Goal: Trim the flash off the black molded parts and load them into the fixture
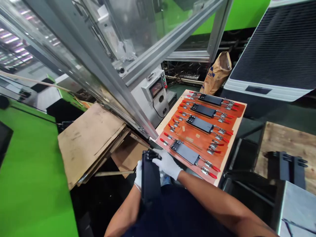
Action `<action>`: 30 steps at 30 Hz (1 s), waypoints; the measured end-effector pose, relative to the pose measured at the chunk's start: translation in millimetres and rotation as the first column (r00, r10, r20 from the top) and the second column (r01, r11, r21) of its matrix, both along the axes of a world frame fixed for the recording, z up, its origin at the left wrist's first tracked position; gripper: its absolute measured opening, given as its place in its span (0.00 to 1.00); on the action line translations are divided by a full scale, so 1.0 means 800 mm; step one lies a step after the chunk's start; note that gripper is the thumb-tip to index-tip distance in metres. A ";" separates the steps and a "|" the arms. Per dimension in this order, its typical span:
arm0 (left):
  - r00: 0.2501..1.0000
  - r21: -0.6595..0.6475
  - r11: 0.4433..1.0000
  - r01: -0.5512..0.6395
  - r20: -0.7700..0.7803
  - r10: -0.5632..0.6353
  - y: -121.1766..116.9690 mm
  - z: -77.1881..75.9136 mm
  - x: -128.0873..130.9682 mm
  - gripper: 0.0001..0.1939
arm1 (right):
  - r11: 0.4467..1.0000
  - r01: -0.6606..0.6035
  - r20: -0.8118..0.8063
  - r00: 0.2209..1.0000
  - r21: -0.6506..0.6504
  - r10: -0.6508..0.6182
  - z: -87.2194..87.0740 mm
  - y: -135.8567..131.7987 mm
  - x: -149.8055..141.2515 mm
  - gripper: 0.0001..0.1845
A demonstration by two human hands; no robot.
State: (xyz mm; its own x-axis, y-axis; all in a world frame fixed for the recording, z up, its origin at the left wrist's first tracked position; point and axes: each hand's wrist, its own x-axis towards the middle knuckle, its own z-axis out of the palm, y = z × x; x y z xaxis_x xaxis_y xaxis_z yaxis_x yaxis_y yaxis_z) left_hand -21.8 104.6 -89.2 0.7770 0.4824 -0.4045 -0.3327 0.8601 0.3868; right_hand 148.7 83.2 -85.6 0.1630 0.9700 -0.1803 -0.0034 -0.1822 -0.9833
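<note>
At the left of the frame, we see a green machine panel (pixel 32 177). Right of it, a stack of cardboard sheets (pixel 90 141) lies below a glass door (pixel 148 29) in an aluminium frame, which crosses the upper left and centre.

At bottom centre, we find the left hand (pixel 138 174) in a white glove, partly hidden behind a dark plate (pixel 150 176) and closed on its edge. The right hand (pixel 166 164), also gloved, grips the plate's top end with the fingers curled over it. We hold the plate tilted up, just beside the lower left corner of an orange board (pixel 229 146).

Four black plates (pixel 199 124) lie in a row on this board, each flanked by clamps (pixel 212 166) with red handles. Above the board stand a control box (pixel 154 93) and a paper sack (pixel 217 74). At the right, we see a vented panel (pixel 276 49) and, below it, a wooden surface (pixel 276 141) bearing black parts (pixel 287 168).
</note>
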 end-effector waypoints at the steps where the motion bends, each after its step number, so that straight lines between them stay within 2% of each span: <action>1: 1.000 -0.010 1.000 -0.005 0.003 0.005 0.008 -0.005 0.000 0.27 | 0.999 0.012 -0.060 0.998 -0.053 -0.015 -0.001 0.004 -0.003 0.14; 3: 0.998 -0.029 0.997 -0.069 -0.009 0.069 0.017 -0.012 -0.004 0.24 | 0.988 -0.002 -0.174 0.984 -0.152 -0.025 -0.003 0.011 -0.010 0.05; 7: 0.965 -0.052 0.965 -0.259 -0.065 0.255 0.021 -0.009 -0.006 0.20 | 0.978 -0.088 -0.264 0.964 -0.191 0.035 -0.002 0.025 -0.026 0.08; 13: 0.903 -0.059 0.920 -0.387 -0.226 0.365 0.016 0.011 0.018 0.13 | 0.968 -0.168 -0.353 0.931 -0.188 0.092 0.017 0.033 -0.045 0.05; 18: 0.891 -0.021 0.918 -0.396 -0.251 0.379 0.018 0.024 0.019 0.14 | 0.965 -0.166 -0.394 0.916 -0.205 0.074 0.023 0.038 -0.053 0.08; 25: 0.899 0.019 0.932 -0.361 -0.257 0.353 0.031 0.030 0.012 0.14 | 0.962 -0.191 -0.393 0.914 -0.197 0.101 0.039 0.041 -0.063 0.08; 28: 0.881 0.045 0.917 -0.396 -0.261 0.394 0.035 0.036 0.012 0.16 | 0.954 -0.249 -0.304 0.934 -0.170 0.190 0.043 0.044 -0.061 0.06; 30: 0.871 0.045 0.913 -0.406 -0.283 0.401 0.037 0.039 0.010 0.15 | 0.949 -0.219 -0.192 0.965 -0.226 0.177 0.042 0.048 -0.054 0.08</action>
State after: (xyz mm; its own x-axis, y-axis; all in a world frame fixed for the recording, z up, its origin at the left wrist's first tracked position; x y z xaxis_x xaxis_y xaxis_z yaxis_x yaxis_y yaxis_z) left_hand -13.5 134.5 -57.7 0.3693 0.7214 -0.5858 -0.5319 0.6810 0.5033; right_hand 105.4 121.7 -51.7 -0.0809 0.9025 -0.4231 -0.1033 -0.4298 -0.8970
